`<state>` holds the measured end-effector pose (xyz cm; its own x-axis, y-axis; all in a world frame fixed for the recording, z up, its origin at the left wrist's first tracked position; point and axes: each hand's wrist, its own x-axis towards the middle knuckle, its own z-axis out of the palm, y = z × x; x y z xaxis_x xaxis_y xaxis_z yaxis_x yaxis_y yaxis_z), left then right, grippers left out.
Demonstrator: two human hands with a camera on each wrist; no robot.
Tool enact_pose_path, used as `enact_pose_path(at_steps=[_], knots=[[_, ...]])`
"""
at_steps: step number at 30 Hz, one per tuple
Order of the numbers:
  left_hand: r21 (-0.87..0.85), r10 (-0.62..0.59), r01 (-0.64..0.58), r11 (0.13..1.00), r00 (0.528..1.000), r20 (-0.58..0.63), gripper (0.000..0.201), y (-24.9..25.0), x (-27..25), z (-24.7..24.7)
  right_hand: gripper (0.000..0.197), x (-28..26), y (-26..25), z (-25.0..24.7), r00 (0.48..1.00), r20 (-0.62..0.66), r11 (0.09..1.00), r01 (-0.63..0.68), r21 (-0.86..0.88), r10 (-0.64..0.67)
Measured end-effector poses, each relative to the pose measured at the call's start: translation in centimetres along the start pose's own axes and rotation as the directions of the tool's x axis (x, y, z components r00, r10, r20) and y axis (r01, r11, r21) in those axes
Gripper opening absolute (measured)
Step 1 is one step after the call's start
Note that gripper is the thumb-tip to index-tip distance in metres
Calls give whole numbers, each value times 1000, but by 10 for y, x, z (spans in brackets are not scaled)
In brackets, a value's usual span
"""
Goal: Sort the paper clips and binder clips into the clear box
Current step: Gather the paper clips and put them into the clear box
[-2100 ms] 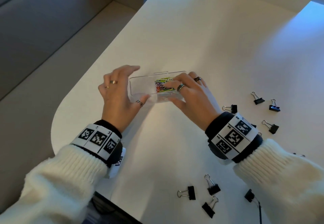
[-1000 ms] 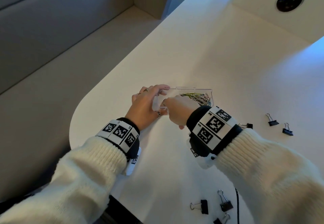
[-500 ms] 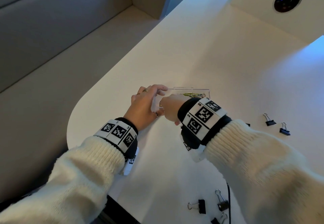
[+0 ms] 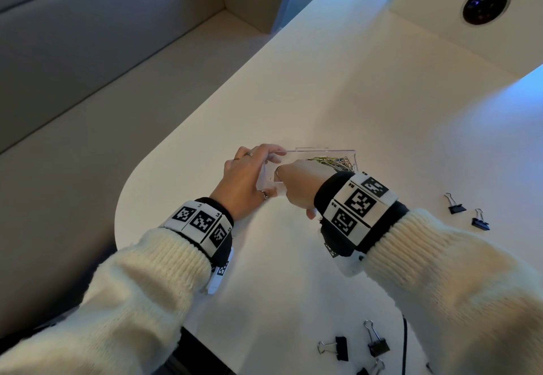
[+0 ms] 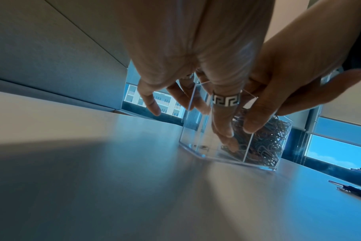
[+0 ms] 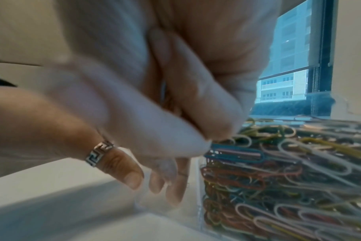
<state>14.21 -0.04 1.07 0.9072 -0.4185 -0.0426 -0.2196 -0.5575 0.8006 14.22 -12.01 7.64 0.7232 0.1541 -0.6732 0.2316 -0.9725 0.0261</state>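
Note:
The clear box (image 4: 323, 151) stands on the white table (image 4: 352, 95), split by a divider. Colored paper clips (image 4: 332, 162) (image 6: 278, 171) (image 5: 266, 143) fill its right compartment, and a few lie on the floor of the left one. My left hand (image 4: 244, 181) grips the box's left end, with the ringed thumb (image 5: 226, 101) on the near wall and the fingers (image 5: 188, 101) on the far side. My right hand (image 4: 296, 186) hangs over the box, its fingers (image 5: 255, 119) bent down beside the divider. Blur in the right wrist view hides whether they hold a clip.
Black binder clips lie loose on the table. Two are at the right (image 4: 457, 205) (image 4: 480, 222) and three near the front edge (image 4: 338, 346) (image 4: 377, 342) (image 4: 370, 370). A black cable (image 4: 405, 345) runs by them. A round socket (image 4: 486, 3) sits far right. The rounded table edge is left of the hands.
My right wrist has risen and swung left over the box, covering more of it, with the fingers now pointing down. The left hand keeps its hold on the box.

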Motion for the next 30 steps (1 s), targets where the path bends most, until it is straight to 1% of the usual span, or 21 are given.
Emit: enact_pose_path(at_steps=[1,3,6,8,12,15,17,24,30], knots=[[1,-1,1,1000,1000,1,55,0,0,0,38,2,1,2,1000,-7,1000,6,-16,-7],[7,-2,2,1000,1000,2,56,0,1,0,39,1,-1,4,1000,-20,1000,9,19,-9],[16,4,-4,1000,1000,-9,59,-2,1,1,45,-3,-3,4,998,-61,997,-16,76,21],[23,8,-8,1000,1000,-14,60,-2,1,1,44,-5,-4,4,997,-63,996,-30,84,35],[20,15,-15,1000,1000,-12,60,-4,1,1,41,-6,-6,-2,999,-48,1000,-14,12,14],[15,9,-8,1000,1000,-6,59,-4,1,1,38,-6,-8,2,997,-81,997,-4,-74,-2],[9,6,-6,1000,1000,-3,59,-4,0,0,37,-4,-9,7,992,-125,995,-14,-97,2],[6,7,-7,1000,1000,-8,59,-4,0,1,30,-3,-7,11,983,-182,992,-10,-127,-13],[3,10,-10,1000,1000,-16,58,-3,-1,2,30,-2,-6,12,982,-186,993,-16,-117,-6]])
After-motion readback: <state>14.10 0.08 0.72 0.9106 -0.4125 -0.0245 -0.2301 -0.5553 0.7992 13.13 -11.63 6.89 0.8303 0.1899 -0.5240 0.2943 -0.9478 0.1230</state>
